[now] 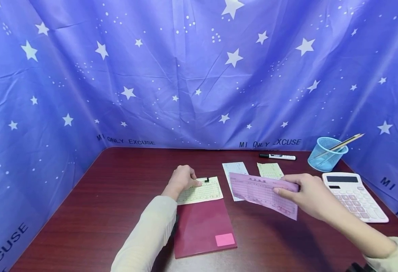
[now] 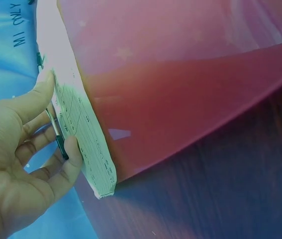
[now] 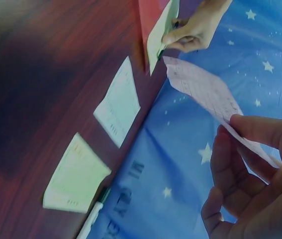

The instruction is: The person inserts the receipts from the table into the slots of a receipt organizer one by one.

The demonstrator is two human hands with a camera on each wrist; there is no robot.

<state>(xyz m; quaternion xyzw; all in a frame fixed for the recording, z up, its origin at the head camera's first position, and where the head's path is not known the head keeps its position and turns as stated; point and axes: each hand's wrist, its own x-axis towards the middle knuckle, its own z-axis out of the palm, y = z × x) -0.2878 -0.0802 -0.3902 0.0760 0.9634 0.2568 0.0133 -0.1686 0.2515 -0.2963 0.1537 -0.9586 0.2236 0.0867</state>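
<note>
A maroon clipboard [image 1: 202, 223] lies on the table with a pale yellow form [image 1: 208, 192] across its top, under the metal clip [image 2: 56, 130] with black ends. My left hand [image 1: 184, 178] grips the clipboard at that clip, the thumb and a fingertip against the form in the left wrist view. A pink printed form [image 1: 258, 192] is pinched between the thumb and fingers of my right hand [image 1: 307, 193]. It is held tilted above the table, right of the clipboard, and partly covers a pale blue slip [image 1: 234, 169] and a pale green slip [image 1: 270, 169] in the head view.
A black-and-white marker [image 1: 278, 156] lies near the back edge. At the right stand a blue mesh pen cup [image 1: 324, 158] with pencils and a white calculator [image 1: 357, 198]. A pink sticker [image 1: 225, 240] marks the clipboard's lower corner. A blue star-print cloth [image 1: 172, 75] hangs behind the table [image 1: 93, 211].
</note>
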